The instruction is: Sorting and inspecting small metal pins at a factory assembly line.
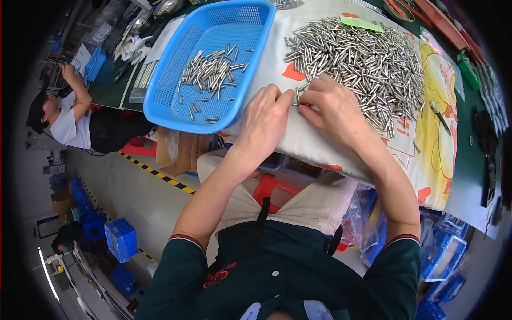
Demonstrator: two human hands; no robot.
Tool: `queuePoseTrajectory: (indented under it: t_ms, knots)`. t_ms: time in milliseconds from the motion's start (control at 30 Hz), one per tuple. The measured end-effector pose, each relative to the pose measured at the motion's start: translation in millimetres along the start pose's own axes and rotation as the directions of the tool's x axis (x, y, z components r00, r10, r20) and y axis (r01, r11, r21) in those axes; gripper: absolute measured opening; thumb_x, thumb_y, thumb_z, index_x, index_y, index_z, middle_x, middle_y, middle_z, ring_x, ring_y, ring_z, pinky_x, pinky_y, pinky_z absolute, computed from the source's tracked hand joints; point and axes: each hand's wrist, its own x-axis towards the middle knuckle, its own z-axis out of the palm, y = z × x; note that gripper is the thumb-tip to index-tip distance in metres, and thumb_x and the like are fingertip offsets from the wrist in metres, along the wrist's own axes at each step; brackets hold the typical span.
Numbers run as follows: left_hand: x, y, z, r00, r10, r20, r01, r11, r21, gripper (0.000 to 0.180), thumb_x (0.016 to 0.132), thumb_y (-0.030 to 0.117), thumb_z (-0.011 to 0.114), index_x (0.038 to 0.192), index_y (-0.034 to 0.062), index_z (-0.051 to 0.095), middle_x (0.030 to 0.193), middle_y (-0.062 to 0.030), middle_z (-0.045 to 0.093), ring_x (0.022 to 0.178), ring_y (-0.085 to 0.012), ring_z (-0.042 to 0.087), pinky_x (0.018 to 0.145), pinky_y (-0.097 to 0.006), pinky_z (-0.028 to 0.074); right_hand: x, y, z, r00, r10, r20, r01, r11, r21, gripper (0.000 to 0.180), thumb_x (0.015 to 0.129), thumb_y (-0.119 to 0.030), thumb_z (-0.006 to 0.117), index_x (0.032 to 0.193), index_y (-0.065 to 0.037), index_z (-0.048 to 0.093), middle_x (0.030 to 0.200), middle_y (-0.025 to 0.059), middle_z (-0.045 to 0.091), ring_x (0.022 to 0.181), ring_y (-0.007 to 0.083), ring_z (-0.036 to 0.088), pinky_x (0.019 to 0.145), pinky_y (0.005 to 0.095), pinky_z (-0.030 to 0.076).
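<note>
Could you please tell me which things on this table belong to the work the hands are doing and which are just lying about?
In use: left hand, right hand, pile of metal pins, blue basket with sorted pins, printed cloth.

Lying about: green slip, black-handled tool, white rags.

A factory workshop, by the look of it: a heap of small metal pins (357,58) covers the padded desk (320,141), more lie in a blue basket (176,90), yellow-black tape (160,175) marks the concrete floor, blue crates (121,239) stand stacked, and another worker (66,114) sits at a neighbouring bench.
</note>
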Motion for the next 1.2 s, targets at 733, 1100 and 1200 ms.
queuePoseTrajectory:
  t_ms: [733,1100,1200]
  knots:
    - [3,7,-17,0.991,0.021,0.133,-0.036,0.993,0.109,0.019,0.066,-0.004,0.059,0.084,0.0,0.057,0.073,-0.0135,0.054,0.068,-0.0309,0.058,0.06,-0.04,0.047,-2,10,-12,0.993,-0.033,0.111,0.046,0.992,-0.121,0.008,0.067,-0.009,0.059,0.066,-0.001,0.057,0.072,0.0112,0.058,0.076,0.0269,0.057,0.066,0.0385,0.049]
    - [14,11,9,0.994,-0.05,-0.099,0.046,0.998,-0.04,0.012,0.069,-0.002,0.063,0.076,0.0003,0.053,0.074,-0.0131,0.057,0.066,-0.0292,0.059,0.059,-0.038,0.046,-3,11,-11,0.996,-0.051,0.076,0.059,0.992,-0.108,0.008,0.066,-0.008,0.06,0.066,-0.001,0.058,0.071,0.0114,0.059,0.076,0.0269,0.058,0.066,0.0379,0.049]
    - [14,7,5,0.997,-0.053,-0.057,0.054,0.999,0.007,0.01,0.071,0.0,0.063,0.075,-0.0006,0.054,0.073,-0.0136,0.057,0.066,-0.0301,0.059,0.058,-0.039,0.045,-3,9,-12,0.994,-0.065,0.088,0.077,0.986,-0.149,0.006,0.067,-0.008,0.06,0.067,-0.001,0.059,0.071,0.0111,0.059,0.076,0.0264,0.058,0.066,0.0375,0.049]
